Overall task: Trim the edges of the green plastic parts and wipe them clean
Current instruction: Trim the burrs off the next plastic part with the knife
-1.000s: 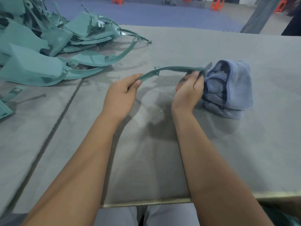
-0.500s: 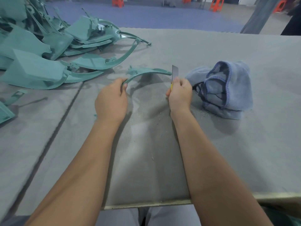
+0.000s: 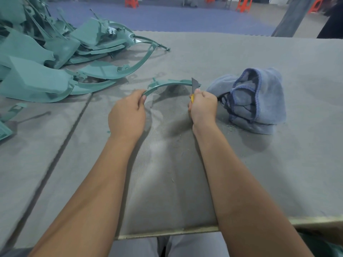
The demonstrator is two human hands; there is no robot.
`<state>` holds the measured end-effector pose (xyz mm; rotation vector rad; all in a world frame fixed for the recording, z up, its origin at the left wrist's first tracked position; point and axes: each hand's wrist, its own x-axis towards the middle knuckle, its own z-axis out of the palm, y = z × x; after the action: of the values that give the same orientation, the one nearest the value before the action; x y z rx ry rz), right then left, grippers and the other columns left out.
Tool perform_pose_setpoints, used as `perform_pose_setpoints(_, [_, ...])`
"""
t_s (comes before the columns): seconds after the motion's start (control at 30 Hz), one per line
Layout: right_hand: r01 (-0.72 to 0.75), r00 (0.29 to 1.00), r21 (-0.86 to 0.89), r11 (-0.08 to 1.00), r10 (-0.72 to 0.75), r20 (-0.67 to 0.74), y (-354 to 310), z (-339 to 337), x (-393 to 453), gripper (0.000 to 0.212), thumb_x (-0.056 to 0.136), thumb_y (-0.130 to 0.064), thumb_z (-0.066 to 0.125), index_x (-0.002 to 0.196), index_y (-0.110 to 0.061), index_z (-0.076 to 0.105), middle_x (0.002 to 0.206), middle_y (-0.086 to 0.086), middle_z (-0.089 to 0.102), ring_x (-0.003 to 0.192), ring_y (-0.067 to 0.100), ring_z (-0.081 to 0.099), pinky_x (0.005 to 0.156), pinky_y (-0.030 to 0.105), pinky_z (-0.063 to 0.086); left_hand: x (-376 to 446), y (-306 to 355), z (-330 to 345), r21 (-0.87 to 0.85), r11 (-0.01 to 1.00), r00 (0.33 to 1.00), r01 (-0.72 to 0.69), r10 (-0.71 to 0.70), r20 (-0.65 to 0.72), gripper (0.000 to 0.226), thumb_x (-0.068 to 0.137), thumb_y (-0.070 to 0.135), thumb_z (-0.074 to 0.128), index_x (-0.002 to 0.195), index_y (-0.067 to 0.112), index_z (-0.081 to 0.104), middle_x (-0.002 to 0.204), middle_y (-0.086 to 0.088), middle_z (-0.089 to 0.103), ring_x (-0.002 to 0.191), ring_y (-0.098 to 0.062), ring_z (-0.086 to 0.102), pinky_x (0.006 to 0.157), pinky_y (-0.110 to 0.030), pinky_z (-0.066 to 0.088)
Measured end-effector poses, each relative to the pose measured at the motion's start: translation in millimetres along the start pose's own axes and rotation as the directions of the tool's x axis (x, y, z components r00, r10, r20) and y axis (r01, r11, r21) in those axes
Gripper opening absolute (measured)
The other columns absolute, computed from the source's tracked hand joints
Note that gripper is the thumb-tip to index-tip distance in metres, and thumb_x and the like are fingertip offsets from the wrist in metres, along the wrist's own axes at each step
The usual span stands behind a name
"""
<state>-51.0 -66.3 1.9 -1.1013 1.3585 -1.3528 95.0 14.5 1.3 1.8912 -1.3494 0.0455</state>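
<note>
The right hand (image 3: 203,106) is curled tight around a knife (image 3: 194,86) with a yellow handle, its grey blade pointing up and meeting the far end of a curved green strip (image 3: 168,84). The left hand (image 3: 128,113) pinches the near end of that strip between thumb and fingers, so the strip arches above the grey surface (image 3: 278,164) between the 2 hands. Both forearms reach in from the bottom edge. Just beside the right hand, on its right, a crumpled blue cloth (image 3: 259,99) sits on the surface, with fine shavings scattered around it and under the hands. Further out to the left, a heap of green parts (image 3: 46,71) covers the far corner, long curved pieces sticking out toward the middle. 1 more green piece (image 3: 4,129) lies apart at the left edge. Beyond the surface, orange stools (image 3: 131,1) stand on a blue floor.
</note>
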Motion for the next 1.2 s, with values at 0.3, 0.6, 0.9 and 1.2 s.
perform_pose_setpoints(0.3, [0.061, 0.97, -0.023, 0.998, -0.054, 0.237, -4.3, 17.5, -23.8, 0.038, 0.098, -0.018, 0.043, 0.061, -0.013, 0.041, 0.051, 0.002, 0.036, 0.047, 0.015, 0.028, 0.049, 0.028, 0.022, -3.2, 3.2, 4.6, -0.002, 1.0, 1.0, -0.019, 0.019, 0.008, 0.029, 0.102, 0.028, 0.042, 0.122, 0.028, 0.062, 0.091, -0.009, 0.069, 0.085, -0.034, 0.059, 0.062, -0.032, 0.035])
perform_pose_setpoints(0.6, [-0.015, 0.996, -0.013, 1.0, 0.014, -0.088, 7.1, 2.3, 4.6, 0.043, 0.094, -0.015, 0.044, 0.053, -0.018, 0.034, 0.052, 0.001, 0.038, 0.058, 0.02, 0.036, 0.061, 0.035, 0.031, -1.9, 0.4, 5.1, -0.037, 0.999, 1.0, 0.021, -0.021, -0.007, 0.028, 0.102, 0.028, 0.041, 0.118, 0.025, 0.064, 0.077, -0.001, 0.059, 0.071, -0.021, 0.045, 0.06, -0.032, 0.031])
perform_pose_setpoints(0.9, [-0.077, 0.99, -0.002, 0.997, 0.077, 0.118, 4.0, 3.2, 1.7, 0.054, 0.091, -0.012, 0.05, 0.038, -0.016, 0.042, 0.038, -0.01, 0.035, 0.046, 0.016, 0.031, 0.051, 0.031, 0.025, -4.8, 4.2, 7.1, -0.013, 1.0, 0.999, 0.005, -0.004, 0.048, 0.03, 0.102, 0.028, 0.042, 0.125, 0.028, 0.061, 0.091, -0.008, 0.068, 0.077, -0.027, 0.053, 0.062, -0.033, 0.035])
perform_pose_setpoints(1.2, [0.017, 0.999, 0.07, 0.997, -0.02, 0.032, -2.4, 8.6, -13.6, 0.04, 0.098, -0.019, 0.042, 0.059, -0.02, 0.04, 0.056, -0.002, 0.041, 0.049, 0.012, 0.031, 0.048, 0.028, 0.025, -5.8, 7.9, 8.8, -0.031, 0.999, 0.999, -0.034, 0.035, 0.027, 0.028, 0.102, 0.03, 0.042, 0.118, 0.025, 0.064, 0.089, -0.008, 0.068, 0.084, -0.034, 0.058, 0.061, -0.034, 0.034])
